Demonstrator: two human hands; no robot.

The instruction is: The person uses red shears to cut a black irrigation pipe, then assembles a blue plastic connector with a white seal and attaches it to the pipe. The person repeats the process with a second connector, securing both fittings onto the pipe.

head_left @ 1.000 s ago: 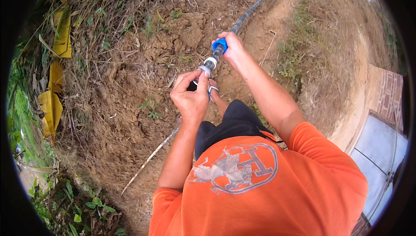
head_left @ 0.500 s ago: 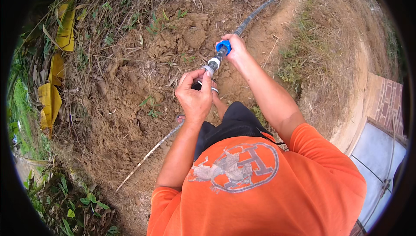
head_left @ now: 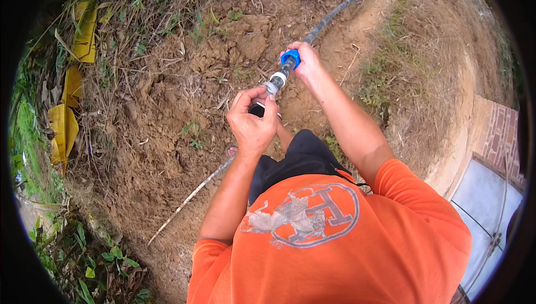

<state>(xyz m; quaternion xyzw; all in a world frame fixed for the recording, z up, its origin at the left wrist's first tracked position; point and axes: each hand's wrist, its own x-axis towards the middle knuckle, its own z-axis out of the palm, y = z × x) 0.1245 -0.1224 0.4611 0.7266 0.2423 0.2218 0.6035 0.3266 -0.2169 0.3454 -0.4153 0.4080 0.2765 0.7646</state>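
Observation:
A dark pipe point(head_left: 341, 6) runs in from the far right to my hands. My right hand point(head_left: 306, 61) is wrapped round it, just behind a blue ridged compression nut point(head_left: 290, 56) that sits around the pipe. Nearer to me, a white ring point(head_left: 278, 78) encircles the pipe. At the pipe's near end, my left hand point(head_left: 252, 118) pinches a translucent grey ring point(head_left: 270, 88) between thumb and fingers, around or against the end; which of the two I cannot tell. A dark round piece with a pale edge point(head_left: 258, 108) shows under the left fingers, mostly hidden by them.
A thin pale stick point(head_left: 187, 204) lies on the brown soil point(head_left: 167, 136) to my left. Yellowed broad leaves point(head_left: 64, 131) and green plants are along the left side. Dry grass point(head_left: 399, 53), a brick edge point(head_left: 499, 133) and a grey slab point(head_left: 484, 203) are at the right.
Both hands stay on the pipe and barely move. The left hand has shifted slightly right, and the pale edge beneath its fingers shows less.

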